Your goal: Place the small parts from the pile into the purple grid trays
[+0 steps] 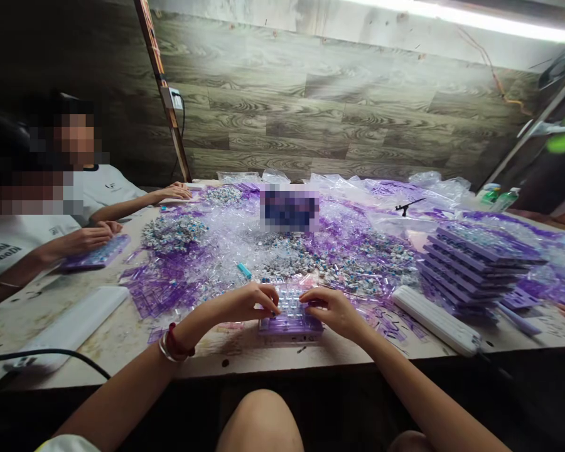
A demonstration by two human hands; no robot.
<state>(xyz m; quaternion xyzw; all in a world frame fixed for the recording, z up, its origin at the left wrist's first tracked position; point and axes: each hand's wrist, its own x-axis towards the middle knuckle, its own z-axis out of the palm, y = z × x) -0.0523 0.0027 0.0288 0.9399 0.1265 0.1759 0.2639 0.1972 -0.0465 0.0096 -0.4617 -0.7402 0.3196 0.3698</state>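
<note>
A purple tray-like case (pixel 292 324) with rows of small clear and pale pieces lies at the table's front edge before me. My left hand (pixel 257 301) is over its left side, thumb and fingers pinched together at the small pieces; what they hold is too small to name. My right hand (pixel 332 309) rests at the case's right side, fingers curled over its edge and pinched, with anything between them hidden. Behind the case spreads a heap of small white and blue parts (pixel 287 254), with a turquoise piece (pixel 244 270) to its left.
Stacked purple cases (pixel 475 263) rise at the right, beside a long white bar (pixel 435 320). Another white bar (pixel 75 326) and a black cable (pixel 51 353) lie left. Two people sit at the left, one handling a purple case (pixel 96 252). Bottles (pixel 505 199) stand far right.
</note>
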